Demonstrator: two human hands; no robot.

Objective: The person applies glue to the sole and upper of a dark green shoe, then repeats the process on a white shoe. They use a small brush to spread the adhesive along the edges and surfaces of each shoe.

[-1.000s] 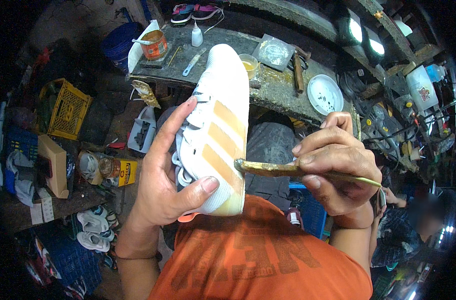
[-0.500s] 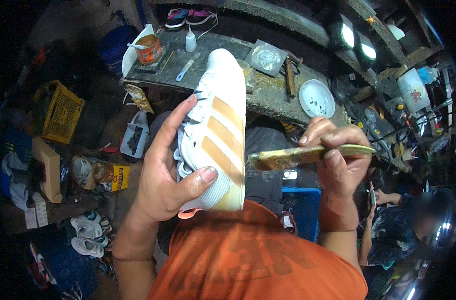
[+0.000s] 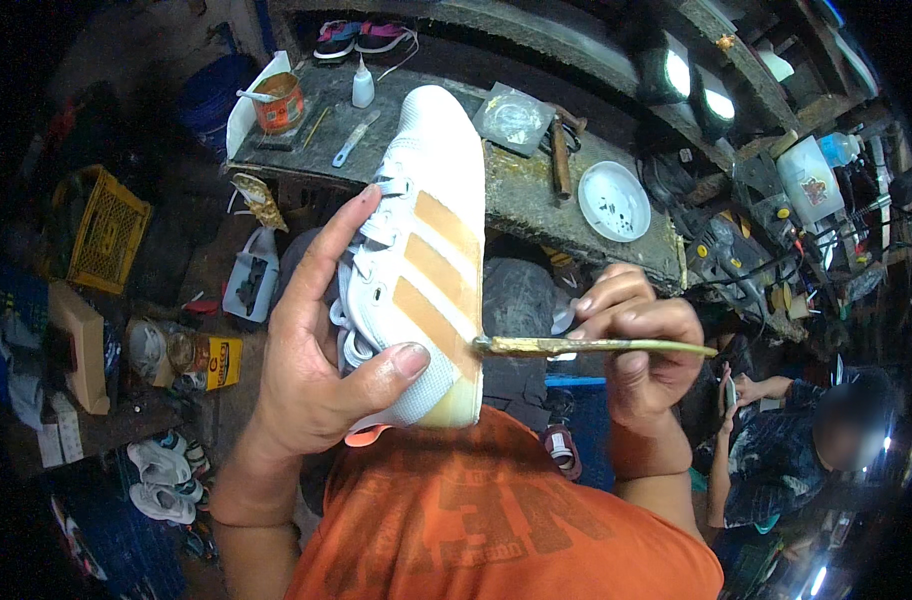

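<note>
A white sneaker [image 3: 438, 150] with tan stripes is tilted on its side in front of me, toe pointing away. My left hand [image 3: 316, 360] is closed round it, thumb over the heel side and a finger along the laces. Between the fingers and thumb of my right hand [image 3: 648, 345] is a thin brush [image 3: 576, 346] with a yellowish, smeared handle. Its tip meets the sneaker's lower edge near the rearmost stripe. The tip's exact contact is too small to make out.
Beyond the sneaker stands a workbench [image 3: 531, 205] holding an orange can [image 3: 279, 103], a small squeeze bottle [image 3: 363, 85], a hammer [image 3: 561, 160] and a white bowl [image 3: 614, 202]. A yellow crate [image 3: 111, 230] is at left. Another person [image 3: 776, 440] sits at right.
My right hand has moved left and slightly down, bringing the brush from just beside the sneaker to its edge. My left hand still grips the shoe. The view has shifted a little.
</note>
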